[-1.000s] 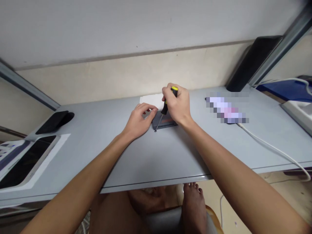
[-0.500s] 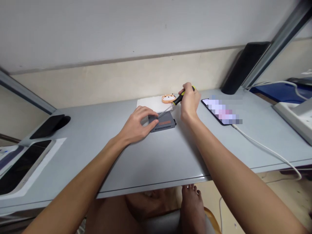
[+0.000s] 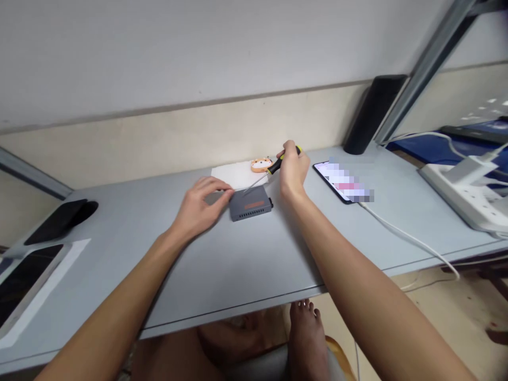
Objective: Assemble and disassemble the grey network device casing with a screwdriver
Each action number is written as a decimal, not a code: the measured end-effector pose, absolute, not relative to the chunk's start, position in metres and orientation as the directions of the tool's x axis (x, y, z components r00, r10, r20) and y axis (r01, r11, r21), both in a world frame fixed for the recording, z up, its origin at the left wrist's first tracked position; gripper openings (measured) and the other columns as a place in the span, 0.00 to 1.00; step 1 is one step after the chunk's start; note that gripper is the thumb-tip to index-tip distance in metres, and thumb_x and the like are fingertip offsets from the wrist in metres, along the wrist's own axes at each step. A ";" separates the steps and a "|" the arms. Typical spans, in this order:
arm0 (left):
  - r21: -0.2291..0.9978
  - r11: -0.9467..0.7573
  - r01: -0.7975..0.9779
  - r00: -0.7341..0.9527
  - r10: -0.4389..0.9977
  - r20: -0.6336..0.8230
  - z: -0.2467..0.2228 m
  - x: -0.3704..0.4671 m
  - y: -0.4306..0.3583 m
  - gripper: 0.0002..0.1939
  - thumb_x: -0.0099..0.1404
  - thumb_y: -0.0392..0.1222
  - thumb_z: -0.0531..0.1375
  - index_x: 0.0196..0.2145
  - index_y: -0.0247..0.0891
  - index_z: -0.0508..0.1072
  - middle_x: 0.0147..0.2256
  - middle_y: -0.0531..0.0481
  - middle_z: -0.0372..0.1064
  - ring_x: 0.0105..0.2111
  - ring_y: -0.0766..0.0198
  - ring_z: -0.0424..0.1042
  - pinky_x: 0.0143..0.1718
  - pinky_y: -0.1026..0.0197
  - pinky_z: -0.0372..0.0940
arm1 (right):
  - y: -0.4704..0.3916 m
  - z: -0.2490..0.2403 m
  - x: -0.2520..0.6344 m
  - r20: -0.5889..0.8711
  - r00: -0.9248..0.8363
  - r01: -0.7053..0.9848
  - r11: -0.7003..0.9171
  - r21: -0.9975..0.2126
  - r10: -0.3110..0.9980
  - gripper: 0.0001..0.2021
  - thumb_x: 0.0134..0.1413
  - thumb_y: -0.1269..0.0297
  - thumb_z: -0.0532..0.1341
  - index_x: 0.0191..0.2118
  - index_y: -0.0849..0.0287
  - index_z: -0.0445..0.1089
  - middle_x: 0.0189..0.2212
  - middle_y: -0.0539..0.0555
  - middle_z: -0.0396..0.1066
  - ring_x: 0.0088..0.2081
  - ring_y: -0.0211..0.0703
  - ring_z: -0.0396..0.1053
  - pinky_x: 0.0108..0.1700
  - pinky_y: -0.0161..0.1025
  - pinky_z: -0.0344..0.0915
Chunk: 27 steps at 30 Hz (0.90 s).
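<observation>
A small dark grey metal box with a row of vent slots and an orange label lies on the desk between my hands. My right hand grips a screwdriver with a black and yellow handle. Its thin shaft slants down to the left, and the tip is at the box's top face. At the box's left edge, my left hand has thumb and forefinger tips brought together; whatever they pinch, if anything, is too small to make out. An orange and white animal-face item lies on white paper behind the box.
To the right lie a lit phone with a white cable and a white power strip. A black cylinder stands by the wall. At left are a black object and a dark-screened device on paper.
My left hand has drawn back from the top of the box to its left edge, and the fingertips have come together. The screwdriver stays over the box. The camera view has shifted right.
</observation>
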<state>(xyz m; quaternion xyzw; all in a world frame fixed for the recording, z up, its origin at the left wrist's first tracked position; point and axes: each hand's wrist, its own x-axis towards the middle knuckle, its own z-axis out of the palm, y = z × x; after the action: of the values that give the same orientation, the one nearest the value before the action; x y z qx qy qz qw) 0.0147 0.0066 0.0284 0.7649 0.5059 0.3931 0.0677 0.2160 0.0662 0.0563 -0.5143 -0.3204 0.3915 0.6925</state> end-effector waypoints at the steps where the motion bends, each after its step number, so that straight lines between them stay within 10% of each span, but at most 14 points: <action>1: 0.511 -0.437 0.740 0.107 0.826 0.553 0.030 0.011 0.008 0.12 0.70 0.51 0.59 0.34 0.44 0.78 0.39 0.47 0.79 0.43 0.53 0.75 0.53 0.49 0.69 | 0.066 0.057 0.217 0.029 0.492 -0.221 0.156 -0.963 0.870 0.15 0.62 0.63 0.57 0.23 0.54 0.61 0.21 0.46 0.62 0.26 0.36 0.64 0.32 0.36 0.63; 11: 0.278 -0.310 0.909 0.184 0.898 0.400 0.027 -0.006 0.056 0.13 0.66 0.52 0.59 0.32 0.46 0.79 0.40 0.41 0.79 0.49 0.40 0.74 0.49 0.43 0.69 | 0.075 0.049 0.224 -0.213 0.506 -0.410 0.016 -0.912 0.836 0.11 0.62 0.60 0.57 0.27 0.54 0.63 0.25 0.48 0.66 0.26 0.38 0.63 0.30 0.38 0.61; 27: 0.419 -0.372 0.828 0.167 0.878 0.449 0.026 -0.009 0.052 0.15 0.66 0.49 0.58 0.41 0.44 0.83 0.46 0.40 0.77 0.52 0.45 0.73 0.57 0.45 0.68 | 0.087 0.035 0.229 -0.223 0.572 -0.377 0.012 -0.926 0.789 0.09 0.60 0.60 0.56 0.28 0.53 0.62 0.25 0.47 0.61 0.24 0.39 0.57 0.28 0.38 0.57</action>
<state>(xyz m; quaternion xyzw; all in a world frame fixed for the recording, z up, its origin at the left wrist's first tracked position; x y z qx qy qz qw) -0.0087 0.0522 0.0259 0.7630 0.5589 0.3225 0.0382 0.2293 0.0873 0.0346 -0.5603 -0.1840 0.4244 0.6871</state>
